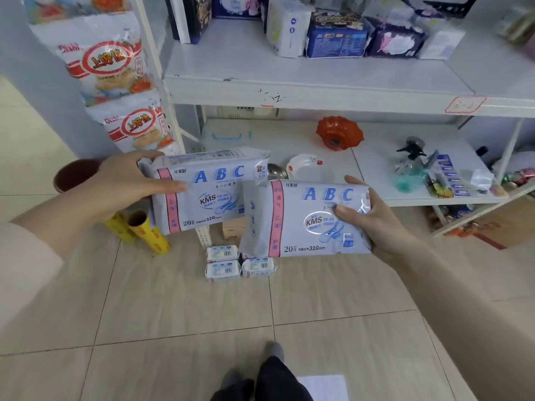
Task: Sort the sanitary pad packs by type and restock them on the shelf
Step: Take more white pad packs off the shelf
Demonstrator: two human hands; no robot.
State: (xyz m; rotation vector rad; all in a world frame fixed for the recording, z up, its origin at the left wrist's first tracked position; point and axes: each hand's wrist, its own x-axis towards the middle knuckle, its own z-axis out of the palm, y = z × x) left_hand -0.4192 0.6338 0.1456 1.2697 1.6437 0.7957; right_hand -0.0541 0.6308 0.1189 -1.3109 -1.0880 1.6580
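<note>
I hold two identical pale blue ABC pad packs with a pink side stripe, raised in front of the shelf unit. My left hand [127, 180] grips the left pack [208, 195] by its left end. My right hand [367, 218] grips the right pack [312, 221] by its right end, slightly lower and overlapping the first. Three small white pad packs [231, 263] lie on the floor tiles below. On the upper shelf [289, 85] stand several other pad packs, white [285, 30], blue [335, 36] and dark purple [396, 41].
Snack bags [107, 62] hang on the shelf's left post. The lower shelf holds an orange bowl [338, 134], a white dish [304, 164], a spray bottle [411, 166] and small items. Yellow wrap rolls [147, 231] and a dark red cup [73, 173] stand on the floor at left.
</note>
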